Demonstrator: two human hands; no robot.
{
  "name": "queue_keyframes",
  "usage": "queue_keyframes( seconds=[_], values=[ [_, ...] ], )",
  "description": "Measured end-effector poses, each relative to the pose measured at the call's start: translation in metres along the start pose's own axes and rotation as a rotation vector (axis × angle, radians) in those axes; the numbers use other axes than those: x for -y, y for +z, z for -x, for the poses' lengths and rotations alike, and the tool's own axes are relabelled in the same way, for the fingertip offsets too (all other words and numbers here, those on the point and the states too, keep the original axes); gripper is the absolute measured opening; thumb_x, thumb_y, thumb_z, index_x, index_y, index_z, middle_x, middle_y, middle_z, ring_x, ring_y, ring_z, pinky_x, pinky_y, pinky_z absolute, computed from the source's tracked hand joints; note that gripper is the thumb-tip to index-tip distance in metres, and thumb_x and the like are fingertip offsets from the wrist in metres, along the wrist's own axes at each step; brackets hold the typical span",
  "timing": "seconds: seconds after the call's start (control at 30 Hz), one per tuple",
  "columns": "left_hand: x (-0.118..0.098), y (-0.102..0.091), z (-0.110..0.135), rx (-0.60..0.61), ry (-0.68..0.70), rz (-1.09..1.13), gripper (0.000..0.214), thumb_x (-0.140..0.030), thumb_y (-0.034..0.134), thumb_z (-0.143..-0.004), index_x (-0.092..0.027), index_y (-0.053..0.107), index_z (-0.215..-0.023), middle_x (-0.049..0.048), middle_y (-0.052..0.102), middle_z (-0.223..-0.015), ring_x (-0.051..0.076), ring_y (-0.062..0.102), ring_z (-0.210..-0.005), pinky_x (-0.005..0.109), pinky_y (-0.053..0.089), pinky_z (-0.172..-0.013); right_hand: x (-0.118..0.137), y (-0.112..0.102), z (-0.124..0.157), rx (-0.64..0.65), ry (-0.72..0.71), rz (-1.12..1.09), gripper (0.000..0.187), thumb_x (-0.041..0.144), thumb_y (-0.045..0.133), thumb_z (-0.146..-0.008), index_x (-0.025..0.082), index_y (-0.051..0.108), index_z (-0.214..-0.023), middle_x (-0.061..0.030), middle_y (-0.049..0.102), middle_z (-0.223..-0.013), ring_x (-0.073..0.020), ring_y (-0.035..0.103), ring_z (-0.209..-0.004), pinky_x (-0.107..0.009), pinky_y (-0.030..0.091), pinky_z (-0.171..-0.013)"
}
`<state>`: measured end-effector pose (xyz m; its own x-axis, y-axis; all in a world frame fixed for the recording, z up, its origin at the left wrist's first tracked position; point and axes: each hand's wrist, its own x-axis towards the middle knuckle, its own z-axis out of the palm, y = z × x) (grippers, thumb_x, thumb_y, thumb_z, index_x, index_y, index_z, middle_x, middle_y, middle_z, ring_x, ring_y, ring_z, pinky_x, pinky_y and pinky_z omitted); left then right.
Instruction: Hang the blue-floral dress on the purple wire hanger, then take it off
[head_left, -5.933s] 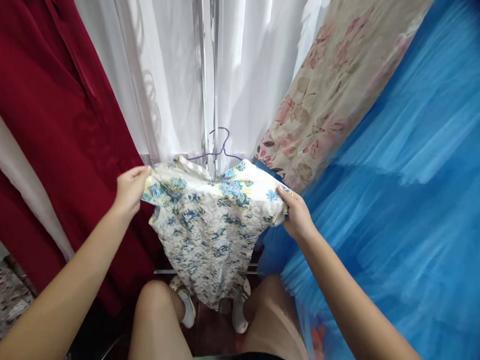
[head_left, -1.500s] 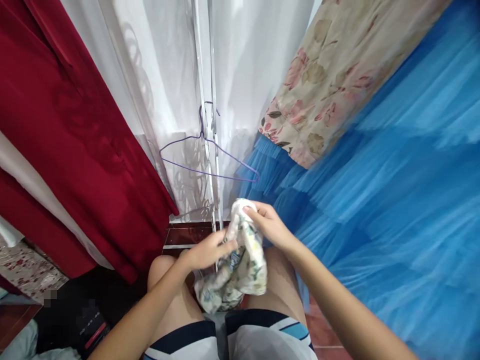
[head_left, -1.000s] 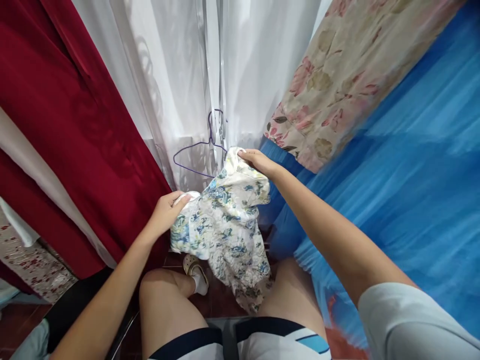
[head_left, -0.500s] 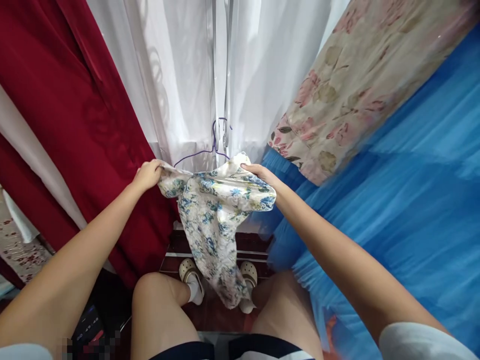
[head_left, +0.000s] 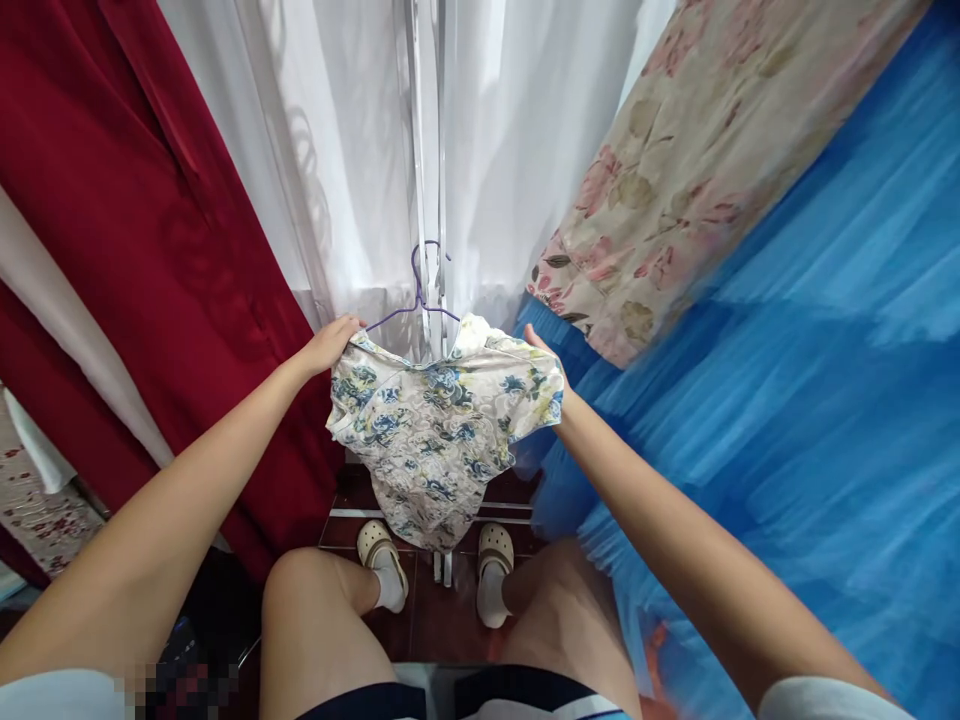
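A small white garment with blue flowers [head_left: 442, 430] hangs spread out in front of me, just below a purple wire hanger [head_left: 416, 295] hooked on a metal pole [head_left: 427, 150]. My left hand [head_left: 330, 342] grips the garment's left shoulder, fingers curled over the cloth. My right hand [head_left: 546, 362] holds the right shoulder; most of its fingers are tucked behind the fabric. The hanger's left arm shows beside my left hand, and its right arm is hidden by the cloth.
A dark red garment [head_left: 127, 230] hangs at the left, white sheer fabric [head_left: 352, 150] behind the pole, a beige floral cloth [head_left: 697, 150] and blue tulle [head_left: 810, 400] at the right. My knees and white clogs [head_left: 375, 550] are below on a dark red floor.
The garment was off the hanger and bunched in my lap, then lifted and spread. Since half a second ago both hands have drawn it up against the hanger, closer together.
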<state>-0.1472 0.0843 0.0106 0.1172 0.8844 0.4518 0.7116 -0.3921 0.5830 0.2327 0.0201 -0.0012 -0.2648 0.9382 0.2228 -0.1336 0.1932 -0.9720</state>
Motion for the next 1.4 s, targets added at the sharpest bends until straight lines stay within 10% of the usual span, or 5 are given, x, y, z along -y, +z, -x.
queue_keyframes(
  seconds=[0.17,0.37,0.67,1.13,1.4],
  values=[
    [0.000,-0.007,0.013,0.020,0.023,-0.068,0.045,-0.055,0.048,-0.088,-0.017,0.072,-0.092,0.0051,0.072,-0.094,0.025,0.063,-0.091,0.030,0.047,-0.082,0.006,-0.008,0.026,0.051,-0.030,-0.233,0.075,0.078,0.041,-0.085,0.017,0.068,-0.119,-0.0116,0.077,-0.102,-0.0345,0.070,-0.102,-0.050,0.054,-0.090],
    [0.002,-0.027,0.031,-0.065,-0.018,-0.196,0.029,-0.037,0.060,-0.075,-0.019,0.074,-0.093,0.0062,0.074,-0.087,0.025,0.067,-0.084,0.030,0.048,-0.078,0.019,-0.012,0.043,0.021,-0.191,-0.011,0.049,0.043,0.074,-0.080,0.023,0.070,-0.125,-0.0040,0.076,-0.106,-0.0208,0.068,-0.085,-0.033,0.052,-0.077],
    [0.022,-0.032,0.033,-0.154,-0.187,-0.361,0.013,-0.018,0.068,-0.056,-0.019,0.064,-0.068,0.0117,0.070,-0.067,0.034,0.069,-0.080,0.043,0.052,-0.078,0.027,0.013,0.052,0.081,-0.194,0.326,0.051,0.033,0.064,-0.086,0.013,0.065,-0.132,0.0062,0.051,-0.055,-0.0066,0.021,-0.045,-0.024,0.017,-0.043],
    [-0.052,-0.010,-0.002,-0.135,0.129,0.292,0.051,-0.029,0.046,-0.088,-0.023,0.041,-0.139,0.0134,0.058,-0.140,0.024,0.063,-0.115,0.040,0.052,-0.093,0.022,0.009,0.050,0.080,-0.219,0.191,0.039,0.031,0.067,-0.084,0.019,0.072,-0.122,-0.0026,0.074,-0.085,-0.0160,0.060,-0.069,-0.029,0.048,-0.066],
    [-0.045,0.006,0.027,-0.023,0.112,0.058,0.041,-0.054,0.050,-0.091,-0.017,0.066,-0.088,0.0044,0.068,-0.086,0.023,0.061,-0.085,0.031,0.048,-0.080,0.048,-0.005,0.024,-0.308,-0.369,0.062,0.030,0.027,0.070,-0.076,0.021,0.076,-0.105,0.0015,0.068,-0.071,-0.0137,0.052,-0.057,-0.027,0.042,-0.056]
  ],
)
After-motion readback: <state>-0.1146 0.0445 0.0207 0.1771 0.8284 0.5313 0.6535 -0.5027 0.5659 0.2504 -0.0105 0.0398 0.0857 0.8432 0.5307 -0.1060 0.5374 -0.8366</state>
